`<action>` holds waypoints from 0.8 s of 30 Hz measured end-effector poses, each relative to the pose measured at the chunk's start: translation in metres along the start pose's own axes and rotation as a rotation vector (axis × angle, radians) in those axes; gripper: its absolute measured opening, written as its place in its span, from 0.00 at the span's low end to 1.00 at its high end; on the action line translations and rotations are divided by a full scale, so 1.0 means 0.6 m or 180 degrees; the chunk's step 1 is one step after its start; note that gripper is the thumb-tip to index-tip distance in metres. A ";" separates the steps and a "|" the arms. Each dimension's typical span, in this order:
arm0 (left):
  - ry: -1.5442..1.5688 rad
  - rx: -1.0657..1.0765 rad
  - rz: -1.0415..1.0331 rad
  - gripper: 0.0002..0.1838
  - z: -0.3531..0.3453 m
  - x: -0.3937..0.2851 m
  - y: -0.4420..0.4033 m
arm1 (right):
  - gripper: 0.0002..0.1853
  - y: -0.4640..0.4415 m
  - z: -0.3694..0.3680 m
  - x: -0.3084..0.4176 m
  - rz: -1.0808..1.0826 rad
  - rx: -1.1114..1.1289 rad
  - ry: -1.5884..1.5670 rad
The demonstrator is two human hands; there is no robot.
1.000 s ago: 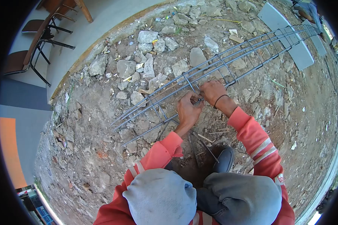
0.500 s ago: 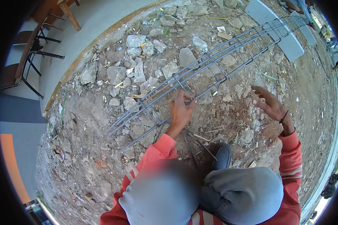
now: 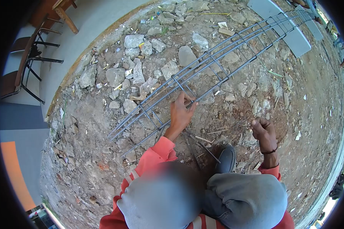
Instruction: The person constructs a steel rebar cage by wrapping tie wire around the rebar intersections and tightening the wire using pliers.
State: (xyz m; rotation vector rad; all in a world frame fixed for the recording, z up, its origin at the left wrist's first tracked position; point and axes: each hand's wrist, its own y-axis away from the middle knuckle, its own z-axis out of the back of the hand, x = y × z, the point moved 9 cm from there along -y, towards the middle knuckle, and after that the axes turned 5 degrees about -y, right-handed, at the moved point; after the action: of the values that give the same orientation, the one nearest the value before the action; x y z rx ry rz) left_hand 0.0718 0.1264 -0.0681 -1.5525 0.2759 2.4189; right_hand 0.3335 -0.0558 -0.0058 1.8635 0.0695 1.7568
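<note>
Running diagonally from near left to far right, the long, narrow, grey steel rebar cage (image 3: 224,78) lies ahead of the person over stony brown ground (image 3: 88,149). Its far part crosses a flat, pale grey rectangular board (image 3: 298,44); its near end, with bare bar tips, points left, past the left forearm.

The left hand (image 3: 180,113) is the nearer one, and the only one in contact. Its grip closes with thumb and fingertips around the cage's near long bar, just where a square steel crosswise hoop (image 3: 182,85) meets it. The bar's long axis passes slantwise through that pinch, so most of the cage stretches away to the right of the grip, with a short remainder to the left.

The right hand (image 3: 264,133) hangs well apart from the steel, on the person's side of it, so the pinched joint lies ahead of it and to its left. Its fingers are curled in with the thumb pressed near the index finger; whether something thin is caught there cannot be told. Between the hands and the dark grey boot (image 3: 227,159) lie thin, dark rod-like pieces (image 3: 208,150).
</note>
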 end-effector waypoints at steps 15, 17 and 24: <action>0.0441 0.0028 0.0110 0.18 0.008 0.014 -0.011 | 0.20 -0.070 -0.097 0.112 0.1006 -0.0192 -0.0016; 0.0018 -0.0177 0.0016 0.22 0.030 -0.006 -0.003 | 0.19 -0.051 -0.093 0.110 0.0879 -0.0052 0.0415; -0.0376 0.0258 -0.1381 0.31 0.006 -0.227 0.046 | 0.17 -0.021 -0.095 0.112 0.0877 0.0386 0.1230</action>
State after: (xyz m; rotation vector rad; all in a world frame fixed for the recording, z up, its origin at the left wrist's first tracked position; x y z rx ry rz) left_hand 0.1145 0.0863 0.0581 -1.2718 0.0094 2.1183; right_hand 0.2939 0.0032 0.0475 1.6495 0.0699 2.3341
